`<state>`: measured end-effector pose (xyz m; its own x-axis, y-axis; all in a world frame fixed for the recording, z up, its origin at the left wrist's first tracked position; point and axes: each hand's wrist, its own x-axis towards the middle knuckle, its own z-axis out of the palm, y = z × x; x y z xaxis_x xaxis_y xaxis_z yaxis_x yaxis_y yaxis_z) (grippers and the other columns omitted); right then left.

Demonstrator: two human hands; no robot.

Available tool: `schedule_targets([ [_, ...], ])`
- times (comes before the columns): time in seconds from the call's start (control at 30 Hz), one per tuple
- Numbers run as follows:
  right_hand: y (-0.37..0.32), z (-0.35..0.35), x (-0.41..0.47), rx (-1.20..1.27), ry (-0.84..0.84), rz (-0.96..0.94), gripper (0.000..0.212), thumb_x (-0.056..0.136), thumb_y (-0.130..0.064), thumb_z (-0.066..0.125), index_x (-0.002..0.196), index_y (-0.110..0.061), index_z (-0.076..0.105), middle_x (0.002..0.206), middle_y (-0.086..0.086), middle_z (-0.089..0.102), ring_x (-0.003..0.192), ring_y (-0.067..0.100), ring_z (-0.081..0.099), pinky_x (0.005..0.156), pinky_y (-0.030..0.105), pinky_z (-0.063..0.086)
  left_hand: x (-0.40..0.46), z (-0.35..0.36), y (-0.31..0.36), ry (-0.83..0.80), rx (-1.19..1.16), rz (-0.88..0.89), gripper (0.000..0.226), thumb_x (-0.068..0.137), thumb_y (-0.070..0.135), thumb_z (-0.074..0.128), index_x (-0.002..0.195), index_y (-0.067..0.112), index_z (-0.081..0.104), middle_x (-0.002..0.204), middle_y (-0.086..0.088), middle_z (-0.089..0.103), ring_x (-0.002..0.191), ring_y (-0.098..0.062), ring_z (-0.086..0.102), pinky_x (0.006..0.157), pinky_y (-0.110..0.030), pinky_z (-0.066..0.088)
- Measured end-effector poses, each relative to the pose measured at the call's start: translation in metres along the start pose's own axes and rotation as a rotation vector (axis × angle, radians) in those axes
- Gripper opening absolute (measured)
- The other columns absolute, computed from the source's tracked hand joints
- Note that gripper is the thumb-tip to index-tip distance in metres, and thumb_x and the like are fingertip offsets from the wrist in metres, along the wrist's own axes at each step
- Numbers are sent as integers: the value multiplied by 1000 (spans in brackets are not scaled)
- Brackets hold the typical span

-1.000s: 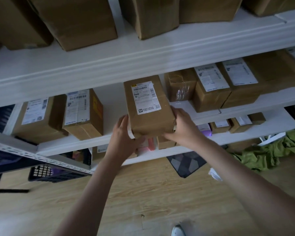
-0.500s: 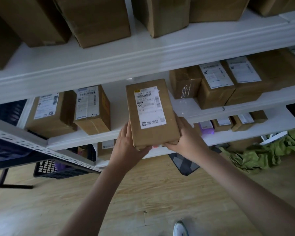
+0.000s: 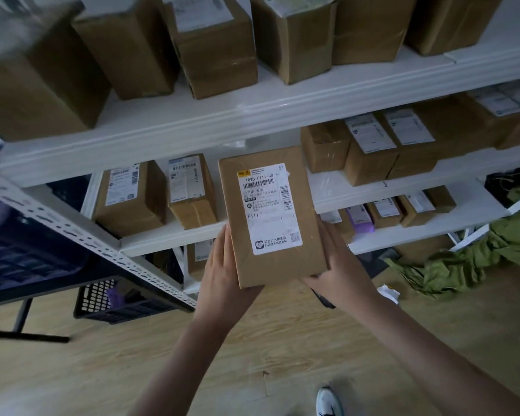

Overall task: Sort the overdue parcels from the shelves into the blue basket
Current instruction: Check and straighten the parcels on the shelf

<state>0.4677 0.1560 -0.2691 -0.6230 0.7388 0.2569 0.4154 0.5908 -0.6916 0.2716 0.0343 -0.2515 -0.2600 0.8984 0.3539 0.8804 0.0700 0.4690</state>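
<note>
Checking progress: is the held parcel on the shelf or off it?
Off: both hands, left and right, hold the parcel in front of the shelf.

Floor's a light wood-look laminate (image 3: 108,370), pretty dim overall, the light is soft and bluish with no harsh shadows. White shelving unit (image 3: 252,115) runs across the whole view, three boards visible, with a perforated white angle-iron upright (image 3: 81,232) slanting down at the left. Black metal leg frame (image 3: 21,325) stands on the floor bottom left. A heap of olive green cloth (image 3: 469,259) is dumped on the floor at the right end of the lowest shelf. Dark patterned mat (image 3: 376,265) just under that shelf.
</note>
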Motion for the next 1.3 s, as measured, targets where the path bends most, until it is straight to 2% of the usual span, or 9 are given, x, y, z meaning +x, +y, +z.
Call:
schedule_targets([
  [0.1, -5, 4, -5, -17, 1, 2, 116, 72, -29, 89, 162, -21, 17, 155, -2, 36, 124, 15, 55, 81, 34, 60, -4, -3, -5, -2, 40, 29, 86, 88, 52, 65, 155, 8, 34, 159, -4, 34, 152, -12, 19, 123, -27, 20],
  [0.23, -6, 7, -7, -26, -3, 0, 115, 73, -30, 88, 162, -21, 17, 155, 0, 36, 120, 18, 58, 79, 40, 60, -7, -3, -10, -11, 71, 38, 81, 89, 50, 61, 153, 6, 37, 157, -6, 37, 151, -19, 25, 122, -32, 26],
  [0.47, -4, 10, -1, 4, -42, 13, 109, 77, -39, 84, 162, -27, 17, 154, -6, 36, 126, 14, 55, 85, 40, 59, -5, 0, -18, -44, 38, 21, 89, 82, 41, 77, 155, 12, 35, 156, 1, 37, 149, -14, 27, 120, -20, 18],
  [0.67, 9, 17, 30, 39, -145, 106, 110, 74, -43, 86, 160, -37, 17, 146, -8, 44, 121, 12, 58, 89, 42, 59, 13, 21, -38, -140, -124, -178, 104, 73, 40, 86, 157, 28, 25, 154, 13, 34, 143, -8, 29, 110, -27, 35],
  [0.8, 27, 23, 78, 31, -234, 181, 111, 66, -42, 91, 155, -37, 26, 128, -3, 52, 115, 15, 58, 92, 43, 56, 51, 34, -50, -161, -191, -267, 102, 69, 35, 88, 153, 30, 30, 147, 11, 41, 135, -9, 36, 103, -30, 42],
  [0.97, 60, 35, 131, 122, -258, 224, 100, 55, -53, 86, 144, -47, 41, 123, -4, 63, 112, 14, 63, 92, 45, 58, 94, 55, -74, -155, -162, -320, 91, 71, 36, 87, 148, 27, 39, 141, 6, 49, 128, -11, 43, 102, -35, 46],
  [1.07, 67, 43, 156, 156, -253, 181, 105, 62, -42, 91, 150, -49, 34, 125, -1, 62, 115, 15, 62, 94, 42, 57, 102, 60, -87, -144, -118, -416, 86, 76, 38, 86, 147, 21, 40, 134, -2, 53, 120, -21, 52, 95, -33, 47],
  [1.13, 69, 52, 168, 190, -264, 168, 110, 62, -47, 90, 153, -49, 28, 127, -2, 62, 116, 14, 62, 95, 40, 56, 102, 62, -96, -140, -81, -460, 82, 78, 42, 84, 144, 17, 43, 128, -4, 56, 114, -22, 54, 91, -31, 47],
  [1.3, 75, 78, 190, 199, -290, 135, 121, 57, -60, 85, 158, -38, 21, 121, -2, 63, 96, 15, 69, 76, 42, 61, 107, 62, -115, -145, -24, -541, 73, 79, 46, 82, 137, 14, 51, 121, -4, 62, 110, -21, 60, 88, -29, 49],
])
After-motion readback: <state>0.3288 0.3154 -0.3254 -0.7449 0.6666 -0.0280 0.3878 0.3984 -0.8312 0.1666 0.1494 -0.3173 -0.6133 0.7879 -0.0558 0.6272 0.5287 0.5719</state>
